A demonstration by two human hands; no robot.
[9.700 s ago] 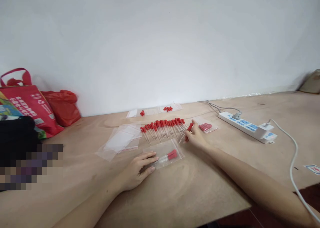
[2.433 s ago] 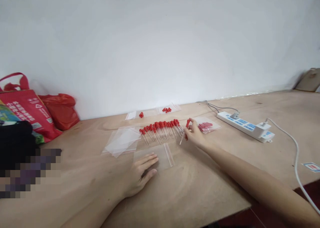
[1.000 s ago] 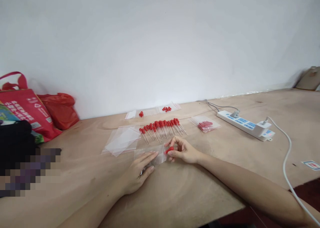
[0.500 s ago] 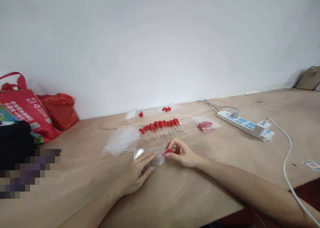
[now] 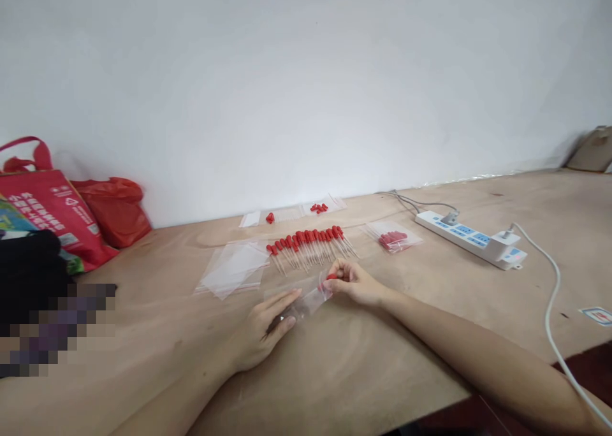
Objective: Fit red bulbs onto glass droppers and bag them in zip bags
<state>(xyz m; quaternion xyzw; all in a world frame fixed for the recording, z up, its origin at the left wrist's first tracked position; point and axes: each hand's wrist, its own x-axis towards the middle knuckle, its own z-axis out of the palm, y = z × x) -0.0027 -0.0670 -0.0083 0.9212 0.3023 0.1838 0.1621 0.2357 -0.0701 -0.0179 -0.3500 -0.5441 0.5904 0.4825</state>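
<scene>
My left hand (image 5: 264, 327) rests on the table with its thumb and fingers around a small clear zip bag (image 5: 313, 301). The bag's mouth points right, towards my right hand (image 5: 354, 284). Between my right thumb and fingers is a red-bulbed dropper (image 5: 331, 276), held at the bag's mouth. A second red patch shows by the bag's edge; I cannot tell whether it is another bulb. Just beyond lies a row of glass droppers with red bulbs (image 5: 310, 237), tips towards me. Flat clear bags (image 5: 232, 267) are stacked left of the row.
A bag of red bulbs (image 5: 393, 239) lies to the right. Loose red bulbs (image 5: 319, 208) and thin tubes (image 5: 288, 214) sit near the wall. A white power strip (image 5: 471, 238) with a cable (image 5: 549, 308) is at the right. Red bags (image 5: 112, 210) stand at the left.
My right hand has shifted slightly up and right with the dropper. The bag's mouth has turned up and right with it. My left hand has stayed nearly still.
</scene>
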